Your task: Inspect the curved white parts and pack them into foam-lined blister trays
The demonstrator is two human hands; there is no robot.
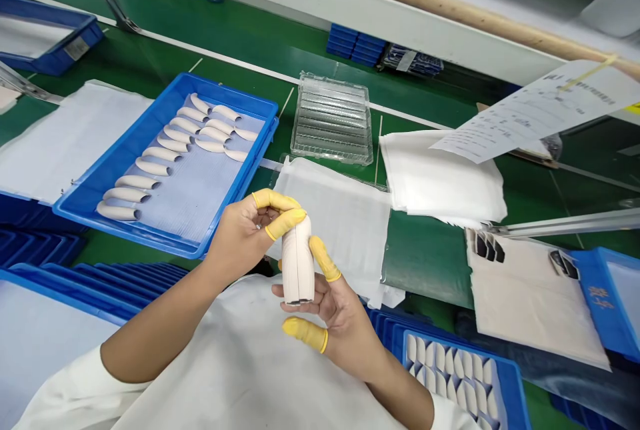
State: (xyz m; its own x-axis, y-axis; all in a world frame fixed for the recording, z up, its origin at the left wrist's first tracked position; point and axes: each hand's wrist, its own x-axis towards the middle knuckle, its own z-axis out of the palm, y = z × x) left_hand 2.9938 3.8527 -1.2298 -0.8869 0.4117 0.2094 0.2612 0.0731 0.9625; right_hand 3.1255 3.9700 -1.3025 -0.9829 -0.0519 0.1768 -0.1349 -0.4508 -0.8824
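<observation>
Tray: a blue tray [230, 90] sits on the green tabletop [425, 257], with pale curved pieces [153, 167] laid in rows.

Left: the left hand [240, 237] is closed over the top of the held object, its near edge just beside the tray's corner.

Centre: a pale cylinder [298, 263] is gripped between both hands, its long axis near upright, above a white cloth [340, 217].

Right: the right hand [325, 307] cradles the cylinder's lower end, with yellow finger cots [325, 258] on its fingers, and is the nearer hand.

Far right: a folded cloth stack [440, 177] is laid beyond, and a second blue tray [450, 343] is placed below; open room is seen over the green tabletop to the right.
</observation>
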